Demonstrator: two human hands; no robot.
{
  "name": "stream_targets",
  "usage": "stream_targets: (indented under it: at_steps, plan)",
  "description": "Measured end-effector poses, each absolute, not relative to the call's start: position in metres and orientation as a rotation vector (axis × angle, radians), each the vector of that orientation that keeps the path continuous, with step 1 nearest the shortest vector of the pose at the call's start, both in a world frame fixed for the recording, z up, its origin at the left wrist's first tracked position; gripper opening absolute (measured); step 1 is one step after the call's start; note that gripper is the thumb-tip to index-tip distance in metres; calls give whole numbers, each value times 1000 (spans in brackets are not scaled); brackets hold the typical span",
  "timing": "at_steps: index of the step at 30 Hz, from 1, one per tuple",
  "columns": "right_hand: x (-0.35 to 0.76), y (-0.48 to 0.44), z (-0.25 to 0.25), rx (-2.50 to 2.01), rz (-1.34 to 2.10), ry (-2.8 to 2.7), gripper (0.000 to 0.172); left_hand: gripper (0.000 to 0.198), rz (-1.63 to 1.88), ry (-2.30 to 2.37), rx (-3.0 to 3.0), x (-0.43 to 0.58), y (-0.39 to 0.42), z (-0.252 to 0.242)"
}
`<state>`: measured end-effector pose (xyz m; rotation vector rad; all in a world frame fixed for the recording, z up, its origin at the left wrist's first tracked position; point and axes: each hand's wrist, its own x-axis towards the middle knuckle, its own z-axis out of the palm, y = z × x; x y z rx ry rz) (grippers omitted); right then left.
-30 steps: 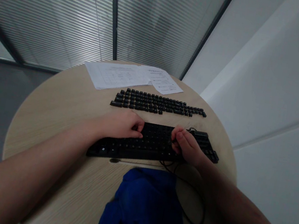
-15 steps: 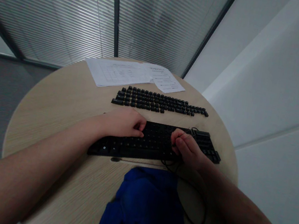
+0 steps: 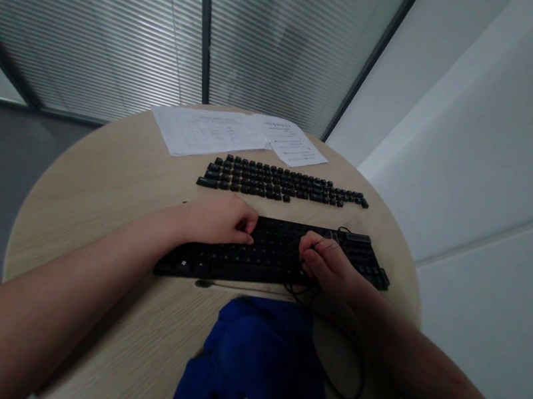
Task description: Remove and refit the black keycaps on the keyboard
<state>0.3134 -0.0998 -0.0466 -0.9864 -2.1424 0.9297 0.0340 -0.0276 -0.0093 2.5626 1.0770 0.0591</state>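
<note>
A black keyboard (image 3: 245,272) lies across the table in front of me, many of its key positions stripped of caps. My left hand (image 3: 222,221) rests over its left part, fingers curled down onto it. Over the right half, my right hand (image 3: 324,263) is closed in a pinch on what looks like a wire keycap puller (image 3: 334,236); thin wire loops stick out behind the fingers. The fingertips hide what lies under them. Beyond the keyboard, loose black keycaps (image 3: 269,180) are laid out in rows.
Printed papers (image 3: 211,130) lie at the back of the round wooden table (image 3: 94,199). A blue cloth (image 3: 261,360) is near the front edge. The black cable (image 3: 362,376) loops beside my right forearm. A thin, light-coloured tool with a dark tip (image 3: 204,284) lies before the keyboard.
My right hand has shifted slightly left over the keyboard. My left hand stays in place on it. The whole view has moved a little.
</note>
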Motion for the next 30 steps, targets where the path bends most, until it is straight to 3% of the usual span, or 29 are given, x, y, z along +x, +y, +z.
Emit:
stream_targets:
  at_steps: [4, 11, 16, 21, 30]
  plan:
    - [312, -99, -47, -945, 863, -2194, 32, 14, 33, 1099, 2562, 35, -30, -5]
    - [312, -99, -61, -1014, 1203, -1818, 41, 11, 134, 1042, 2596, 32, -29, -9]
    - [308, -92, -59, -961, 1248, -1476, 51, 10, 185, 1006, 2595, 30, -29, -11]
    - [306, -89, -58, -949, 1261, -1465, 50, 7, 137, 992, 2627, 32, -31, -7]
    - [304, -87, -51, -877, 1312, -1379, 50, 21, 591, 575, 2637, 49, -60, 0]
